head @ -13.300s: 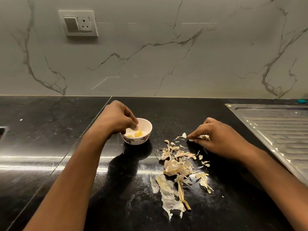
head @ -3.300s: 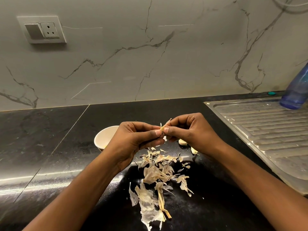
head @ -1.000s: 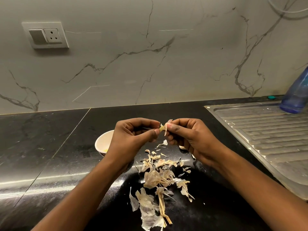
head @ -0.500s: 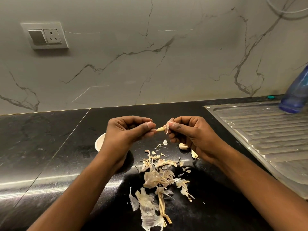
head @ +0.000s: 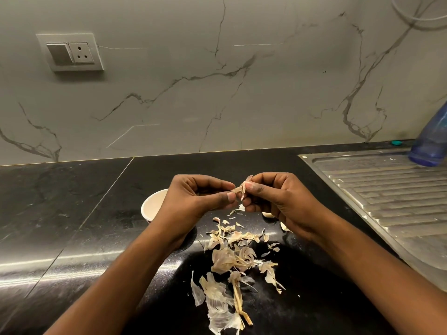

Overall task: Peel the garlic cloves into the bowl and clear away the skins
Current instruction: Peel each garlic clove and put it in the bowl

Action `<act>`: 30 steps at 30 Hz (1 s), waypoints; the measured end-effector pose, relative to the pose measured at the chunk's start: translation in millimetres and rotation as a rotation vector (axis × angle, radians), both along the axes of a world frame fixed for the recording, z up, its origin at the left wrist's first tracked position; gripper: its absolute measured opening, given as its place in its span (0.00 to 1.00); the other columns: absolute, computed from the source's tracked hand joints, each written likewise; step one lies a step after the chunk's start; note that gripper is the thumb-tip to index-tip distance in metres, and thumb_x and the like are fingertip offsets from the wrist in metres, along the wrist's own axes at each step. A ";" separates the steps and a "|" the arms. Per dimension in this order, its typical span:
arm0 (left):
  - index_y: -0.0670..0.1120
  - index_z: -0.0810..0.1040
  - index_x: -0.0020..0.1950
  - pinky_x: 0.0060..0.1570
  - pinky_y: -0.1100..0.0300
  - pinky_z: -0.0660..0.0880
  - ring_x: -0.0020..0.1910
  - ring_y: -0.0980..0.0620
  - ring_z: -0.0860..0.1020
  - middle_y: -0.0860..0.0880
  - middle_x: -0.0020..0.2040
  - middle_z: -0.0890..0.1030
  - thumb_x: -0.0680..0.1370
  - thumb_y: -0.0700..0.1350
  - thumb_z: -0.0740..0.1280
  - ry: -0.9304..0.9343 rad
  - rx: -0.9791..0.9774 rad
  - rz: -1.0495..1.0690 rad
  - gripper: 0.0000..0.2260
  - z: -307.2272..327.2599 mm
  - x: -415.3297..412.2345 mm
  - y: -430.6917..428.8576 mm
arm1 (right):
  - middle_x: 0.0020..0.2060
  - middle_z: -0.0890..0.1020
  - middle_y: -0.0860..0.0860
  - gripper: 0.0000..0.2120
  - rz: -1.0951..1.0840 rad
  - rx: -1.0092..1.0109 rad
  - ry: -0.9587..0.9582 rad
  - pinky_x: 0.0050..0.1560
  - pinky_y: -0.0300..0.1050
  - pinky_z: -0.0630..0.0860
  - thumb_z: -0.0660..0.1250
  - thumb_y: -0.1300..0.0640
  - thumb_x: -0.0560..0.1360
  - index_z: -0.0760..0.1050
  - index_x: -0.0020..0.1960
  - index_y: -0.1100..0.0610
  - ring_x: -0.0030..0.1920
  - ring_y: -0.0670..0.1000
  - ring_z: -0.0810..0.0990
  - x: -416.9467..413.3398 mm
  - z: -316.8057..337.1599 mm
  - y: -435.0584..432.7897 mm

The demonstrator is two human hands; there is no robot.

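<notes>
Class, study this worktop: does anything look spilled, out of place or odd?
Only the skins: loose scraps litter the counter near the bowl, not yet cleared. Two cloves lie loose by the right hand. Nothing looks damaged.

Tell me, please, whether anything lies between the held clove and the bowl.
Only the left hand, which pinches the clove together with the right hand, overlaps part of the bowl; no other object lies between them.
</notes>
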State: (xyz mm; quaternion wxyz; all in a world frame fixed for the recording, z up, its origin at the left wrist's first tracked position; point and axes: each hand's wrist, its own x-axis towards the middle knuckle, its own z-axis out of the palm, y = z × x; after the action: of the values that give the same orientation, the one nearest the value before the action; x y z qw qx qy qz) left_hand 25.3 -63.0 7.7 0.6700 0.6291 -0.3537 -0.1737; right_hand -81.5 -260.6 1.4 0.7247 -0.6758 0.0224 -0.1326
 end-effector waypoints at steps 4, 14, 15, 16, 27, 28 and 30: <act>0.34 0.85 0.54 0.51 0.56 0.85 0.48 0.38 0.88 0.36 0.48 0.87 0.71 0.35 0.76 0.055 -0.070 0.011 0.13 0.6 -0.5 0.5 | 0.44 0.86 0.59 0.12 -0.017 -0.015 -0.033 0.45 0.43 0.84 0.71 0.55 0.76 0.84 0.53 0.63 0.42 0.53 0.85 0.5 0.0 -1.5; 0.36 0.86 0.54 0.56 0.49 0.84 0.49 0.38 0.87 0.38 0.48 0.88 0.71 0.31 0.78 -0.002 -0.044 0.057 0.12 -1.4 5.6 1.5 | 0.44 0.88 0.61 0.06 -0.114 -0.130 -0.063 0.45 0.46 0.85 0.76 0.63 0.74 0.86 0.50 0.62 0.42 0.55 0.86 -1.9 0.4 -7.6; 0.36 0.86 0.53 0.55 0.50 0.84 0.49 0.38 0.87 0.38 0.48 0.88 0.71 0.31 0.78 -0.014 -0.037 0.061 0.12 -1.8 5.9 1.8 | 0.45 0.88 0.60 0.05 -0.124 -0.199 -0.060 0.46 0.47 0.85 0.77 0.66 0.74 0.86 0.50 0.62 0.43 0.55 0.88 -2.2 -0.8 -7.4; 0.37 0.86 0.53 0.55 0.50 0.84 0.49 0.39 0.87 0.39 0.48 0.88 0.71 0.31 0.78 -0.028 -0.028 0.063 0.12 -1.9 5.9 2.2 | 0.45 0.89 0.58 0.06 -0.124 -0.261 -0.054 0.48 0.49 0.86 0.77 0.67 0.74 0.86 0.51 0.62 0.45 0.56 0.89 -2.3 -1.8 -6.9; 0.38 0.86 0.53 0.44 0.60 0.84 0.41 0.45 0.86 0.41 0.43 0.88 0.74 0.38 0.77 -0.142 0.102 0.087 0.09 8.2 10.6 9.3 | 0.48 0.89 0.54 0.15 -0.055 -0.574 -0.019 0.45 0.50 0.87 0.65 0.74 0.79 0.86 0.55 0.60 0.47 0.54 0.90 -3.9 -5.6 -6.1; 0.39 0.87 0.52 0.42 0.61 0.83 0.39 0.47 0.86 0.41 0.41 0.87 0.74 0.39 0.77 -0.183 0.120 0.109 0.08 11.7 12.7 12.4 | 0.47 0.89 0.53 0.13 -0.053 -0.595 -0.019 0.44 0.49 0.87 0.67 0.72 0.79 0.86 0.56 0.59 0.46 0.54 0.90 -3.9 -6.6 -5.4; 0.40 0.87 0.49 0.38 0.63 0.82 0.36 0.49 0.85 0.43 0.39 0.87 0.74 0.40 0.78 -0.270 0.172 0.177 0.06 18.7 19.2 20.1 | 0.45 0.89 0.52 0.08 -0.039 -0.626 -0.016 0.41 0.45 0.85 0.71 0.66 0.80 0.86 0.56 0.58 0.44 0.52 0.89 -3.8 -7.9 -3.5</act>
State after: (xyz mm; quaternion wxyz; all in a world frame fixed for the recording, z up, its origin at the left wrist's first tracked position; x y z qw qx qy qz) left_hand 44.4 -42.9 26.3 0.5729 0.7303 -0.3678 -0.0575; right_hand -85.3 -264.1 -6.5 0.4788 -0.8645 -0.0125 -0.1523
